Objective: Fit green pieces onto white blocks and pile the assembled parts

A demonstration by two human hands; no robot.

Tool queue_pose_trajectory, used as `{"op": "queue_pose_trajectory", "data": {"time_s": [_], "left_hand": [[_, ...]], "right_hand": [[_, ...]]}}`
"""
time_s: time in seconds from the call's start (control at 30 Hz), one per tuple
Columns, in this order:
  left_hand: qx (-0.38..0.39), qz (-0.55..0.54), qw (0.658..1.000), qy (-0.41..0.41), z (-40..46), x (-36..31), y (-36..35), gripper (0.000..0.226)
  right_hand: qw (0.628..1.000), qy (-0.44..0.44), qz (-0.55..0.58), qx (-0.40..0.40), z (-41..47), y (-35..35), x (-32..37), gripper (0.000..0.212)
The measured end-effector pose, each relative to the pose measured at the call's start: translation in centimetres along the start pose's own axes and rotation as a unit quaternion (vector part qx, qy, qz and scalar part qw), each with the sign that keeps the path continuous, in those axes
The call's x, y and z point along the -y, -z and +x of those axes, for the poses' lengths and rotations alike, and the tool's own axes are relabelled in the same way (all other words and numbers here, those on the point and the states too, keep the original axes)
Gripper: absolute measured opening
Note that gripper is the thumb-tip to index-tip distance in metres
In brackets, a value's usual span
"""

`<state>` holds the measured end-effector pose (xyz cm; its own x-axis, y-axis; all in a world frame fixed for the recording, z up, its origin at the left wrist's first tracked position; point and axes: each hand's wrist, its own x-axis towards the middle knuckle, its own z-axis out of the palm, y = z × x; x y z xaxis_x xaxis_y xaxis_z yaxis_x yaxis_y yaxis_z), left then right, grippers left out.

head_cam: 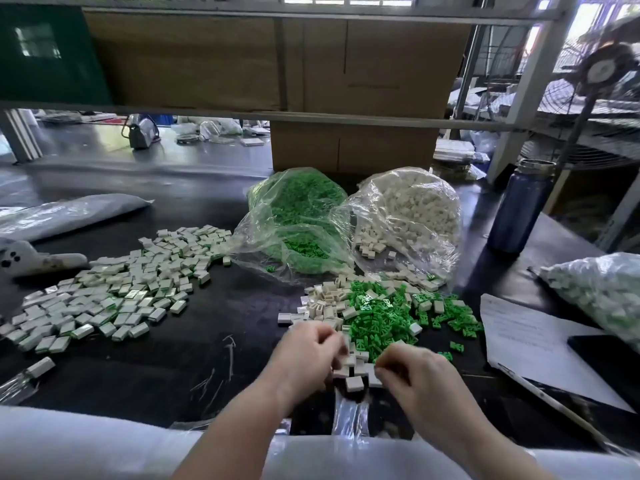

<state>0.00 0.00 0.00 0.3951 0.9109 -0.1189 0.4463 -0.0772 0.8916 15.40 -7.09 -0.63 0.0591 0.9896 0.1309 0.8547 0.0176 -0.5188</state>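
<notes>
**Both hands over loose parts at bench front**

Left hand (308, 351) and right hand (412, 370) hover close together over a small cluster of white blocks (353, 370) at the near edge of the black bench (214, 317). Fingers curled on both, blurred; cannot tell what either pinches. Loose green pieces (377, 320) lie just beyond the hands, mixed with more white blocks. Assembled parts pile (114, 289) sprawls well to the left. Behind: green bag (298, 220) beside white bag (412, 209). Blue bottle (519, 206) at right, paper sheet (526, 341) near it.
</notes>
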Motion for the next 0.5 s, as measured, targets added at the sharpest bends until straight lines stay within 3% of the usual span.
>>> {"op": "queue_pose_trajectory", "data": {"time_s": [0.07,0.13,0.37,0.5], "left_hand": [[-0.102,0.041,0.994,-0.014,1.3,0.5,0.1,0.026],[-0.156,0.081,0.984,-0.021,2.1,1.2,-0.1,0.024],[-0.262,0.098,0.955,-0.099,3.2,4.0,-1.7,0.019],[-0.277,0.107,0.944,-0.140,3.5,4.3,-2.0,0.018]], "right_hand": [[0.998,-0.030,0.026,-0.046,1.5,-0.3,-0.3,0.008],[0.996,-0.056,0.015,-0.075,3.0,-0.9,-0.6,0.010],[0.983,-0.095,0.017,-0.155,5.8,-3.8,-1.4,0.014],[0.977,-0.074,0.015,-0.198,5.8,-4.6,-1.9,0.017]]}}
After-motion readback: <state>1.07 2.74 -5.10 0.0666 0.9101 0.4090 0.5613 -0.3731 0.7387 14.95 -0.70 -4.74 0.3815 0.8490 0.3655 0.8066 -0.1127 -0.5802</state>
